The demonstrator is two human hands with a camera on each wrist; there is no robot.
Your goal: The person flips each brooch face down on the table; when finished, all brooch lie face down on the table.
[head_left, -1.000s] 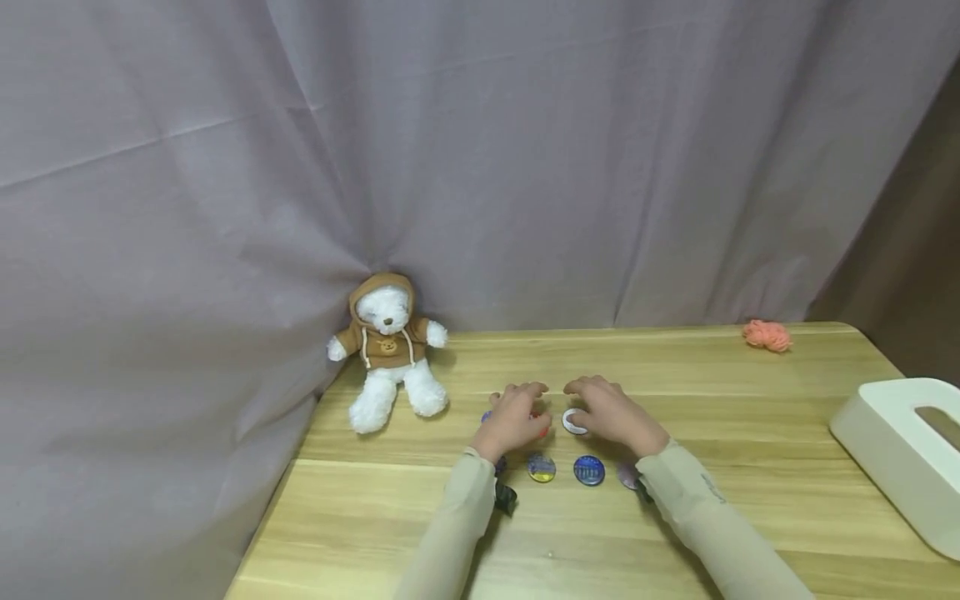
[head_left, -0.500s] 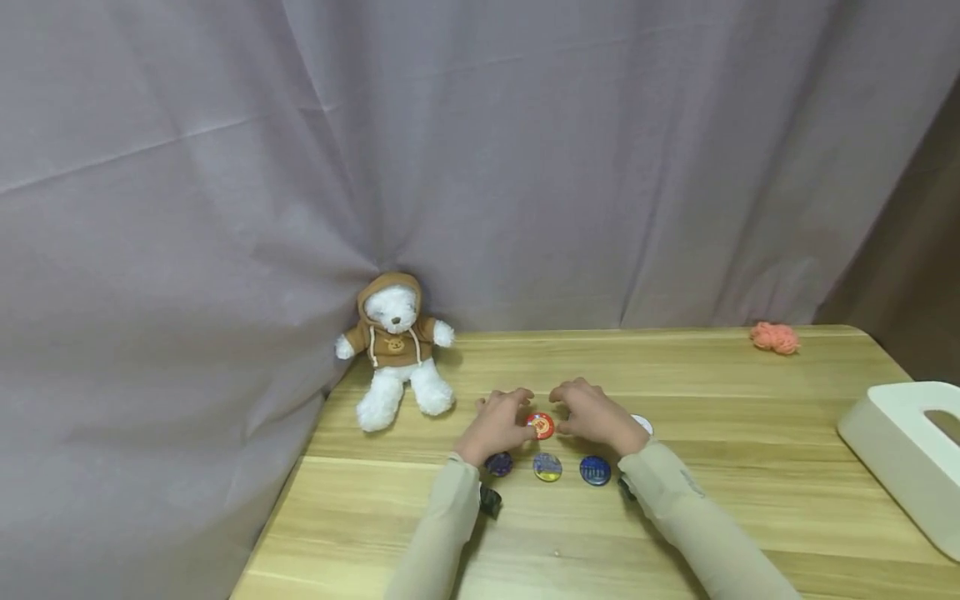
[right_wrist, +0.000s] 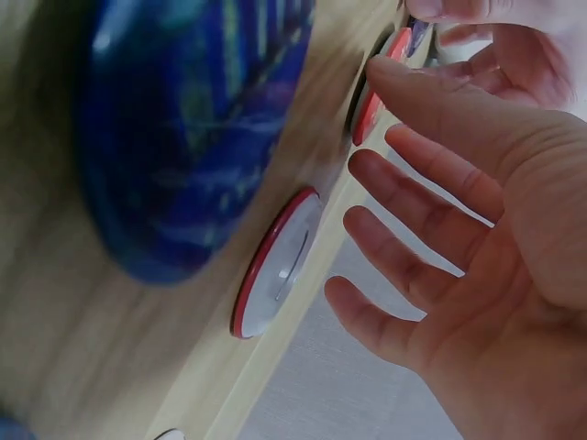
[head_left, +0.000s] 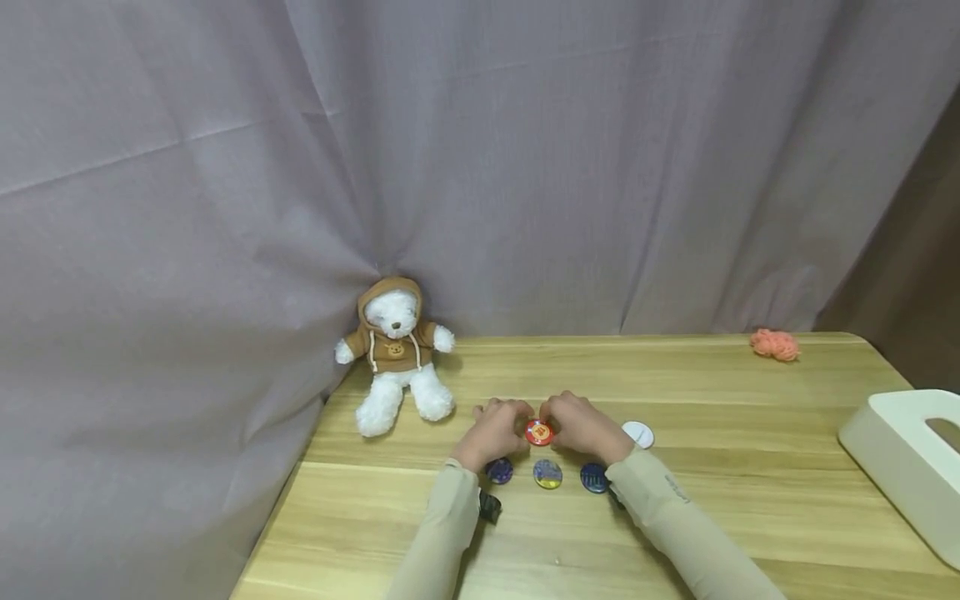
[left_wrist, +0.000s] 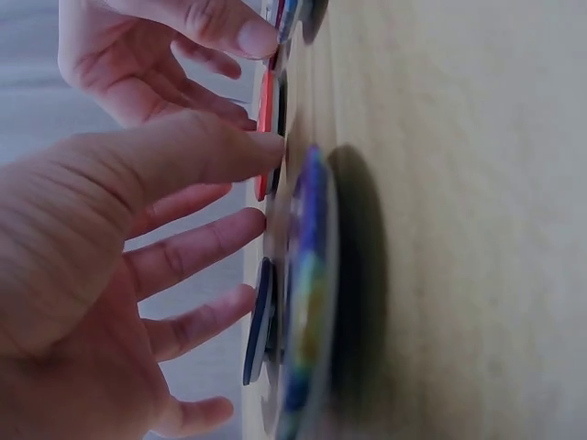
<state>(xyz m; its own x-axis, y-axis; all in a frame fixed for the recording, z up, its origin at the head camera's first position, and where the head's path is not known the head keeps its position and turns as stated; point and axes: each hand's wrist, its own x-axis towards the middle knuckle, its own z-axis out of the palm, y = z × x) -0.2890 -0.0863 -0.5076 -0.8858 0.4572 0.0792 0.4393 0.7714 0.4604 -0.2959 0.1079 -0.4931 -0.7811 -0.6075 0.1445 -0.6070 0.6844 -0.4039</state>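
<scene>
A red round button badge (head_left: 539,432) sits between my hands in the head view. My left hand (head_left: 492,433) pinches its left edge, with the thumb (left_wrist: 261,151) on the rim. From the other side my right hand (head_left: 585,429) holds it between thumb and fingers, and the right wrist view shows the thumb tip (right_wrist: 390,73) at its edge. Whether the badge is lifted off the wood is hard to tell. Below the hands lie a dark purple badge (head_left: 499,471), a blue-and-yellow badge (head_left: 547,474) and a dark blue badge (head_left: 595,477).
A white badge (head_left: 637,434) lies right of my right hand. At the table's back left a white teddy bear (head_left: 393,358) in a brown hoodie leans against the grey curtain (head_left: 480,167). Coral yarn (head_left: 776,344) is at the far right, above a cream box (head_left: 907,467).
My right hand has moved left, off the white badge and over to the red one. Both hands have closed in on the red badge from either side.
</scene>
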